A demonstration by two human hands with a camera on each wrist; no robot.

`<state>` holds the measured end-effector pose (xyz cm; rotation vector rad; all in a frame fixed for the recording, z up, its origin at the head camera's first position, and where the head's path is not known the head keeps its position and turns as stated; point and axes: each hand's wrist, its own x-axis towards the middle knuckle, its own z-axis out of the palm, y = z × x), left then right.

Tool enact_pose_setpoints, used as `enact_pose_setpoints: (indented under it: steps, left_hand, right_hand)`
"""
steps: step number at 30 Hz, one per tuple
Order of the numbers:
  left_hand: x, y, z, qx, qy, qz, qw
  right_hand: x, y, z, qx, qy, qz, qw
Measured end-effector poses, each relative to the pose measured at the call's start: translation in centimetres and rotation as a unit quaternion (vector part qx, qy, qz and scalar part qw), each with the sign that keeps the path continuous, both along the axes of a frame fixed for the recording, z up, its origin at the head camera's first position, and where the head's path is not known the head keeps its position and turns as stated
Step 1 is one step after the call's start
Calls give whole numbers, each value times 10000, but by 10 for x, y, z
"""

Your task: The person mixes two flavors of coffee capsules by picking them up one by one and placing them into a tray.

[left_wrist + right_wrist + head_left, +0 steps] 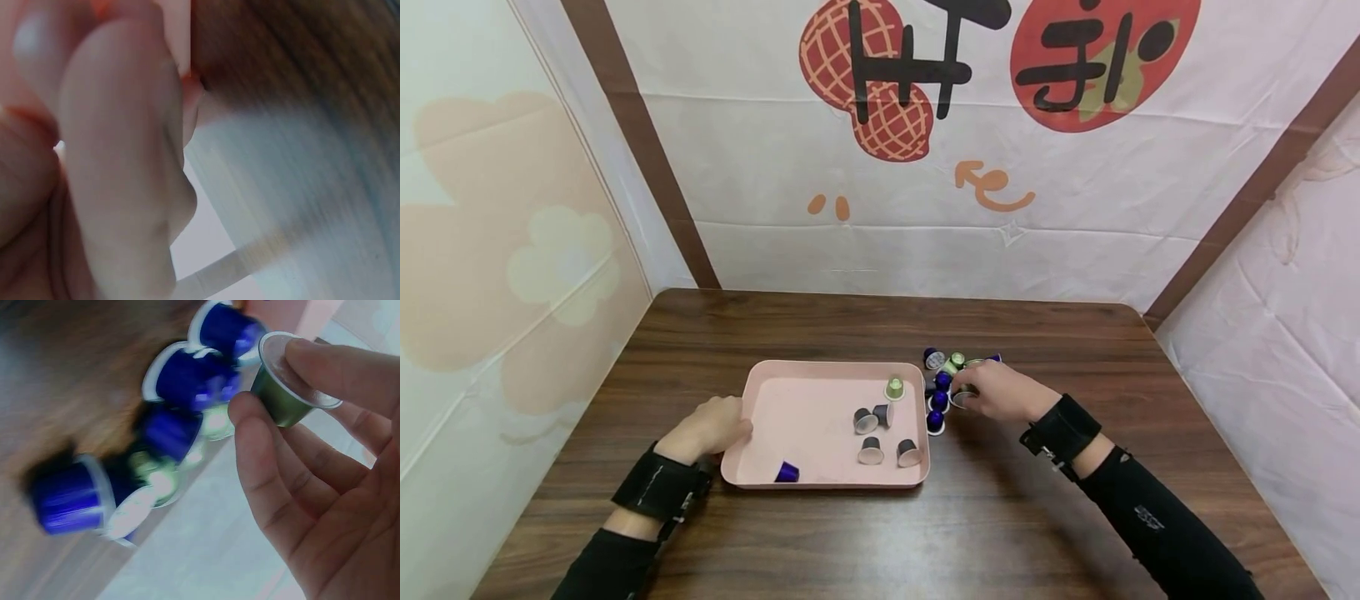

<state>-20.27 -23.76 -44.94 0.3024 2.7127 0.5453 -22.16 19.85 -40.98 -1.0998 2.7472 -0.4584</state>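
A pink tray (812,408) lies on the table, and my left hand (711,427) grips its left rim with curled fingers (119,150). Between the thumb and fingertips of my right hand (1003,392) is a green coffee capsule (284,403), its foil lid turned up toward the thumb. This hand is just past the tray's right rim, over a cluster of blue capsules (940,401) and green capsules (957,360). Inside the tray are a green capsule (894,387), several grey capsules (870,452) and one purple-blue capsule (787,472) on its side.
The dark wooden table (1030,533) extends around the tray, with its far edge near a white printed cloth (760,183). More cloth panels (1285,275) enclose the left and right sides. A blue capsule with its pale lid showing (933,359) lies at the tray's far right corner.
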Motion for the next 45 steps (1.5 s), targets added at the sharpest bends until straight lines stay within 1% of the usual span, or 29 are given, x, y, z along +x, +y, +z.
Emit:
enact_pose_setpoints:
  steps: [2, 7, 11, 15, 18, 21, 28, 31, 35, 40, 45]
  left_hand:
    - [1, 0, -1, 7, -68, 71, 10000]
    - [2, 0, -2, -18, -96, 84, 9999]
    - [2, -1, -1, 6, -115, 112, 9999]
    - [1, 0, -1, -3, -92, 109, 9999]
    - [0, 0, -2, -24, -82, 91, 9999]
    - [0, 0, -3, -32, -86, 87, 9999]
    - [-1, -1, -3, -45, 42, -59, 10000]
    - [-2, -2, -1, -7, 101, -88, 9999]
    - [-3, -4, 1, 21, 85, -31, 10000]
    - [-2, -3, 0, -38, -45, 56, 10000]
    - [0, -3, -2, -68, -9, 86, 9999]
  right_hand:
    - [1, -8, 6, 17, 12, 4, 10000]
    - [1, -30, 21, 86, 4, 93, 9999]
    - [1, -48, 30, 50, 67, 301, 9995]
    - [2, -63, 35, 37, 1, 386, 9992]
    - [3, -73, 36, 147, -63, 405, 9991]
    - [3, -83, 35, 265, -86, 532, 9982]
    - [2, -108, 34, 374, -91, 1123, 9929]
    - [3, -120, 36, 410, -121, 1270, 9910]
    - [6, -134, 39, 649, -67, 1253, 9900]
    - [6, -152, 39, 994, 23, 1185, 9880]
    - [5, -170, 38, 1074, -137, 1326, 9852]
